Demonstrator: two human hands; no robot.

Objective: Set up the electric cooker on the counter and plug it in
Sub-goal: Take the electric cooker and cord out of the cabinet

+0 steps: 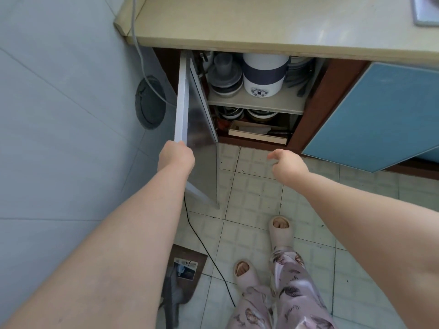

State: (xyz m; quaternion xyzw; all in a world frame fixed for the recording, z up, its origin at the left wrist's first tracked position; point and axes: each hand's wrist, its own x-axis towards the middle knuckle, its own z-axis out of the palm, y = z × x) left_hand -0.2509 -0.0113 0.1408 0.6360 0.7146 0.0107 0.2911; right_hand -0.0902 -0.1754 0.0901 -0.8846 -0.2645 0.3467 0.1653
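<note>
The pale counter [273, 22] runs across the top of the view, its front edge overhanging the cupboards below; to the left stands a grey tiled wall [54, 115], and underfoot lies a floor of pale square tiles [259, 205]; on the right a blue cupboard door [384, 115] is shut in its brown frame, while the white cupboard door [192, 129] beside the wall stands swung out toward the camera, showing its edge and grey inner face; the open cupboard has an upper shelf [256, 104] and a lower space; on the upper shelf, under the counter and roughly in the middle, stands the electric cooker [264, 74], upright, white with a dark band round its body and a small button panel low on its front; just to its left is a stack of grey pots and lids [224, 74], and to its right more dishes, partly hidden; below the shelf sit bowls and a flat wooden tray [257, 134]; the left hand [177, 157] is closed round the lower corner of the open door's edge, gripping it; the right hand [288, 165] hangs in the air before the cupboard opening, fingers loosely curled and holding nothing, well short of the cooker; a thin black cable [204, 245] trails over the floor; a grey cord [140, 51] hangs down the wall from the counter.
</note>
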